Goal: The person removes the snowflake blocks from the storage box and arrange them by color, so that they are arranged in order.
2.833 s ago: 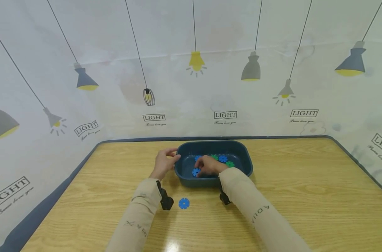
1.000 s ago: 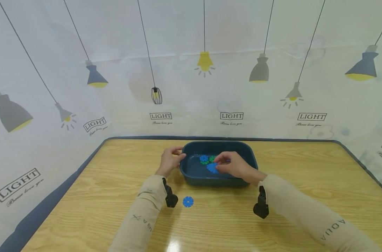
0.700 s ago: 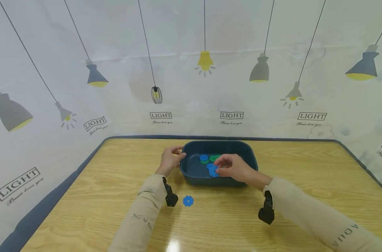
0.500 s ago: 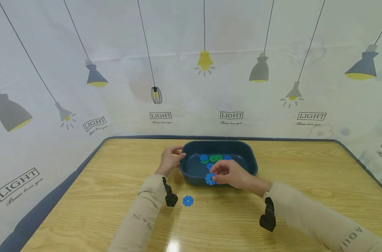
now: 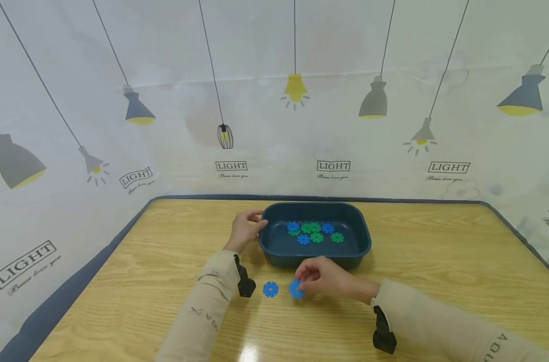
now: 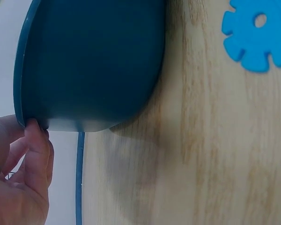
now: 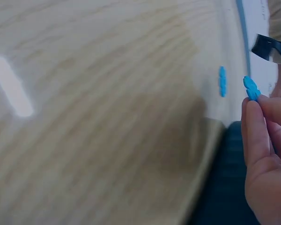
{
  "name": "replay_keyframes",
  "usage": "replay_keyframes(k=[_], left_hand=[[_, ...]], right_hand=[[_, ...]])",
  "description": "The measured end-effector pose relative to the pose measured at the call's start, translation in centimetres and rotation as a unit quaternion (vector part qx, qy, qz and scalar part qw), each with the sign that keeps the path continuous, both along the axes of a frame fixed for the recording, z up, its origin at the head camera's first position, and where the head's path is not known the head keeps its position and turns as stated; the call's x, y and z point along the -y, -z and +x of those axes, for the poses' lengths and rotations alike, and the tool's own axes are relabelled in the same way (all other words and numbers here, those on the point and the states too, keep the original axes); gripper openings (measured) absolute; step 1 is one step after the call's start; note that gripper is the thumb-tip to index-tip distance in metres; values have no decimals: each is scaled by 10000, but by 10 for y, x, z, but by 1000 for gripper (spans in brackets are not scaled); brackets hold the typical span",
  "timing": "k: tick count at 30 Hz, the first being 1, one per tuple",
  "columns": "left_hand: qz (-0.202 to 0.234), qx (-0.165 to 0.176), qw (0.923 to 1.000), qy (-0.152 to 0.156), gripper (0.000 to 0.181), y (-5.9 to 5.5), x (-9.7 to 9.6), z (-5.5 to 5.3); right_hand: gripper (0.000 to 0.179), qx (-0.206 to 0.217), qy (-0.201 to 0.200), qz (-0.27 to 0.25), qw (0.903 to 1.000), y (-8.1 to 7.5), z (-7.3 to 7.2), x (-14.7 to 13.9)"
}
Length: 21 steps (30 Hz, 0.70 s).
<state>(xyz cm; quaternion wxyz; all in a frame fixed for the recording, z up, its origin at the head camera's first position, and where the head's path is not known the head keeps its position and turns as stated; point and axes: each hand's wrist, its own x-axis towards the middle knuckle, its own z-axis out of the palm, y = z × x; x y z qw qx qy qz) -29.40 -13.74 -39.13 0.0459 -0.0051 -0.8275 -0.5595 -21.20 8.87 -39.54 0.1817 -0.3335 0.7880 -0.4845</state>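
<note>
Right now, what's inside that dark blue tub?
Inside the tub lie three blue discs and several green discs. One blue disc partly covers a green one; anything wholly beneath them is hidden.

Light wood-grain table (image 5: 437, 246). Directly on it: dark teal bin (image 5: 279, 261), upright, near back edge; one blue notched disc (image 5: 270, 285), lying flat in front of the bin, not touching it.

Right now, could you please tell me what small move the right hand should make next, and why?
I would probably lower the held blue disc onto the table, beside the flat blue disc. The right hand pinches it outside the dark bin, apparently just above the tabletop, and the other disc already lies close by.
</note>
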Motion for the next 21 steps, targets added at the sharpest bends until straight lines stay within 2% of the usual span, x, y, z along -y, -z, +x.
replay_keyframes(k=[3,4,8,16,21], left_hand=[[19,51,10000,-34,32,0,0,-1],[-45,184,9998,-95,32,-2,-1,0],[-71,213,9997,-132,33,-2,-2,0],[-98,106,9998,-118,33,-2,-2,0],[-10,137,9999,-104,33,-2,-1,0]], right_hand=[[13,-155,-28,107,9998,9,-1,3],[13,-219,-27,148,9996,11,-2,5],[11,-528,-33,293,9982,18,-5,10],[9,-1158,106,489,9920,23,-10,17],[9,-1260,178,509,9906,24,-10,18]])
